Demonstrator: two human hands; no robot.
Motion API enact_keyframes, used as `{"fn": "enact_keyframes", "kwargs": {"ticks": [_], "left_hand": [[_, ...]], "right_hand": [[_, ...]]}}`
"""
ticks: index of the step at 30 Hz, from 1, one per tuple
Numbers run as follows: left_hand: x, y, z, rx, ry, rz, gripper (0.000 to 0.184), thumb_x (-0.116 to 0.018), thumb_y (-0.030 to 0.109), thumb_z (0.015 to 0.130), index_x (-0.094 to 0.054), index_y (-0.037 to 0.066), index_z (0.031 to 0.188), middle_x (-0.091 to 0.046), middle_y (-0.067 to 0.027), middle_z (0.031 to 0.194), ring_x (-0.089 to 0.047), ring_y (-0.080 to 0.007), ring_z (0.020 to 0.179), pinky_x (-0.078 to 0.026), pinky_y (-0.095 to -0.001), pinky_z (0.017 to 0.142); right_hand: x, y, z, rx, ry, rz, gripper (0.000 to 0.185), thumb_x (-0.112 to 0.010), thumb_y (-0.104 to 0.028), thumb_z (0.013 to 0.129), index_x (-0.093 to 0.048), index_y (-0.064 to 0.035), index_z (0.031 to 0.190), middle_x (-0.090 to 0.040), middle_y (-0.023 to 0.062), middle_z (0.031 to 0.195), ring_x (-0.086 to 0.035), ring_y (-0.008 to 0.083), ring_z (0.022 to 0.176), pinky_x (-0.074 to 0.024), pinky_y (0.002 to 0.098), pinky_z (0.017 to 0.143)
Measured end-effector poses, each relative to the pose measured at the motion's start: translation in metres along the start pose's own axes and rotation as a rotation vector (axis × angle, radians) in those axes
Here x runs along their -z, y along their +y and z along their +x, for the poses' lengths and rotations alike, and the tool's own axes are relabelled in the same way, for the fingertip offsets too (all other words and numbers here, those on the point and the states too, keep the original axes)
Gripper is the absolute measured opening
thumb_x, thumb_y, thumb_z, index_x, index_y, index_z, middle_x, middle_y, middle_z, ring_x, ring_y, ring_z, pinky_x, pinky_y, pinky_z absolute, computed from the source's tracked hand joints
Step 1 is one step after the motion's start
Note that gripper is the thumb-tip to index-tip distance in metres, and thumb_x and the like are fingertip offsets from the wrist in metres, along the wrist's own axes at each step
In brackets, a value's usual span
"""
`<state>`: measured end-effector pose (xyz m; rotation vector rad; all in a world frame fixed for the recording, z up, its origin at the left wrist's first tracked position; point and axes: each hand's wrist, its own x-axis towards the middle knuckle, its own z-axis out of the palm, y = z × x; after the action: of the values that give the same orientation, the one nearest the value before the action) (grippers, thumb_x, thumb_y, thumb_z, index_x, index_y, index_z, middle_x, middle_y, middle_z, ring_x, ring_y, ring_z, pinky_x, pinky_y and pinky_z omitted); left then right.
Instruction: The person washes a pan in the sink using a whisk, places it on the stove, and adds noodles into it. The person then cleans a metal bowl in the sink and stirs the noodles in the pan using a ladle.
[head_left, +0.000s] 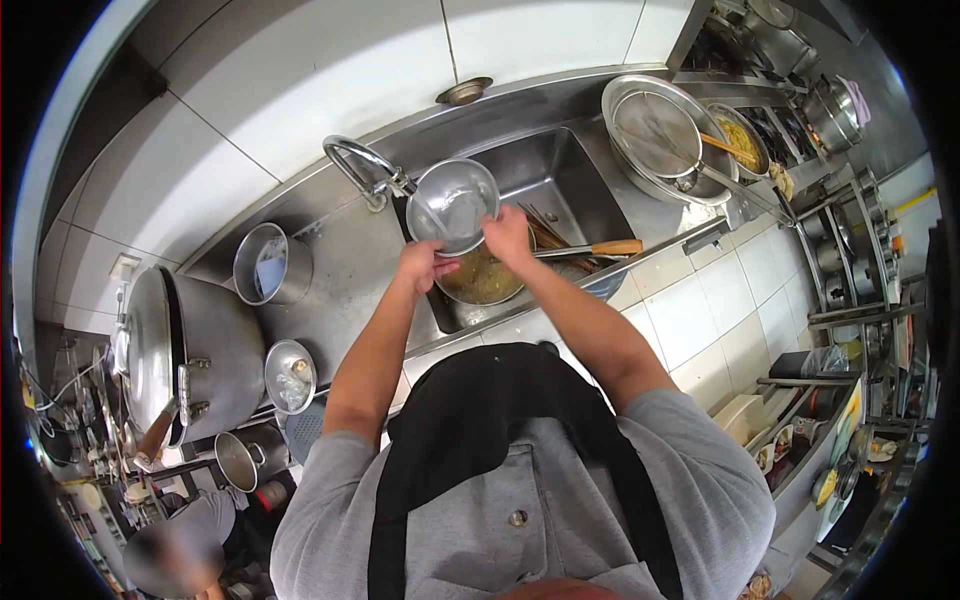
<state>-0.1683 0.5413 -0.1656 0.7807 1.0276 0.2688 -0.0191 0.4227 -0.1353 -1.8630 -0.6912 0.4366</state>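
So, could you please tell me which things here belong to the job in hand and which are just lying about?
In use:
metal bowl, held in left hand and right hand
faucet
sink
probably the wooden-handled pan

Apparently just lying about:
large pot
strainer
steel container

Wall [540, 35]: large white tiles, dark joints. Floor [690, 300]: pale tiles. Table [345, 262]: stainless steel, set along wall. Rack [850, 317]: metal, right side. Wall outlet [124, 267]: white, left. Light: bright, sheen on steel.
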Motion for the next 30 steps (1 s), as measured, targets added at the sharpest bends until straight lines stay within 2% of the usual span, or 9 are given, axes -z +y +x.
{"fn": "enact_keyframes", "kwargs": {"ticks": [2, 4, 7, 10, 12, 14, 20, 26, 30], "left_hand": [[0.004, -0.016, 0.013, -0.007, -0.007, 0.009, 0.028, -0.053, 0.010, 0.093, -0.050, -0.006, 0.117, -0.066, -0.0225, 0.099, -0.070, -0.0330, 0.077, -0.061, -0.0398, 0.056], [0.001, -0.021, 0.016, -0.012, -0.021, 0.023, 0.028, -0.054, 0.011, 0.093, -0.051, -0.006, 0.115, -0.066, -0.0223, 0.096, -0.070, -0.0323, 0.074, -0.061, -0.0387, 0.054], [-0.020, -0.011, 0.011, -0.131, 0.032, 0.129, 0.025, -0.058, 0.016, 0.095, -0.054, -0.002, 0.112, -0.068, -0.0181, 0.091, -0.069, -0.0285, 0.071, -0.059, -0.0361, 0.053], [-0.032, -0.009, 0.011, -0.244, 0.006, 0.051, 0.025, -0.060, 0.016, 0.094, -0.054, 0.000, 0.112, -0.068, -0.0159, 0.091, -0.069, -0.0284, 0.070, -0.060, -0.0386, 0.058], [-0.030, -0.013, 0.016, -0.187, -0.004, 0.017, 0.025, -0.060, 0.012, 0.093, -0.053, 0.003, 0.115, -0.067, -0.0138, 0.095, -0.068, -0.0287, 0.067, -0.059, -0.0393, 0.059], [-0.020, -0.023, 0.028, 0.043, -0.287, -0.028, 0.027, -0.060, 0.007, 0.090, -0.052, 0.007, 0.116, -0.065, -0.0110, 0.099, -0.067, -0.0282, 0.074, -0.058, -0.0403, 0.065], [-0.005, -0.008, 0.021, -0.130, -0.238, -0.191, 0.031, -0.055, 0.002, 0.086, -0.051, 0.007, 0.116, -0.063, -0.0088, 0.104, -0.062, -0.0252, 0.100, -0.052, -0.0475, 0.088], [0.015, 0.037, 0.029, -0.308, -0.195, -0.183, 0.032, -0.053, 0.004, 0.086, -0.052, 0.007, 0.117, -0.062, -0.0099, 0.108, -0.061, -0.0245, 0.098, -0.052, -0.0421, 0.088], [0.026, 0.059, 0.038, -0.164, -0.213, -0.265, 0.030, -0.050, 0.008, 0.089, -0.051, 0.002, 0.118, -0.059, -0.0144, 0.114, -0.060, -0.0293, 0.097, -0.051, -0.0450, 0.095]], "right_hand": [[0.020, -0.025, 0.014, 0.035, -0.065, -0.091, 0.025, -0.061, -0.019, 0.077, -0.063, 0.0034, 0.087, -0.064, 0.0236, 0.077, -0.066, 0.0352, 0.073, -0.0513, 0.0470, 0.068], [0.044, -0.067, 0.017, 0.362, -0.144, -0.482, 0.019, -0.061, -0.020, 0.079, -0.066, -0.0029, 0.083, -0.067, 0.0225, 0.077, -0.066, 0.0411, 0.076, -0.0536, 0.0482, 0.072], [0.050, -0.089, 0.026, 0.561, -0.309, -0.640, 0.018, -0.060, -0.022, 0.080, -0.064, -0.0038, 0.082, -0.068, 0.0215, 0.083, -0.066, 0.0409, 0.082, -0.0521, 0.0503, 0.074], [0.052, -0.106, 0.018, 0.585, -0.290, -0.682, 0.016, -0.061, -0.021, 0.081, -0.064, -0.0057, 0.081, -0.068, 0.0192, 0.080, -0.067, 0.0394, 0.079, -0.0530, 0.0506, 0.072], [0.052, -0.104, 0.015, 0.615, -0.252, -0.681, 0.016, -0.061, -0.022, 0.081, -0.063, -0.0060, 0.081, -0.068, 0.0179, 0.078, -0.067, 0.0398, 0.077, -0.0529, 0.0509, 0.071], [0.052, -0.099, 0.014, 0.648, -0.217, -0.677, 0.016, -0.062, -0.022, 0.081, -0.063, -0.0062, 0.081, -0.068, 0.0166, 0.075, -0.066, 0.0402, 0.074, -0.0528, 0.0512, 0.069], [0.055, -0.092, 0.012, 0.823, -0.226, -0.691, 0.015, -0.062, -0.021, 0.081, -0.061, -0.0059, 0.081, -0.066, 0.0177, 0.072, -0.064, 0.0412, 0.070, -0.0514, 0.0517, 0.066], [0.050, -0.062, 0.009, 0.561, -0.088, -0.524, 0.013, -0.060, -0.020, 0.081, -0.062, -0.0084, 0.078, -0.068, 0.0157, 0.075, -0.067, 0.0368, 0.070, -0.0522, 0.0506, 0.065], [0.075, -0.092, 0.003, 0.852, -0.091, -0.637, 0.014, -0.061, -0.021, 0.081, -0.060, -0.0088, 0.074, -0.065, 0.0143, 0.069, -0.065, 0.0353, 0.065, -0.0514, 0.0478, 0.060]]}}
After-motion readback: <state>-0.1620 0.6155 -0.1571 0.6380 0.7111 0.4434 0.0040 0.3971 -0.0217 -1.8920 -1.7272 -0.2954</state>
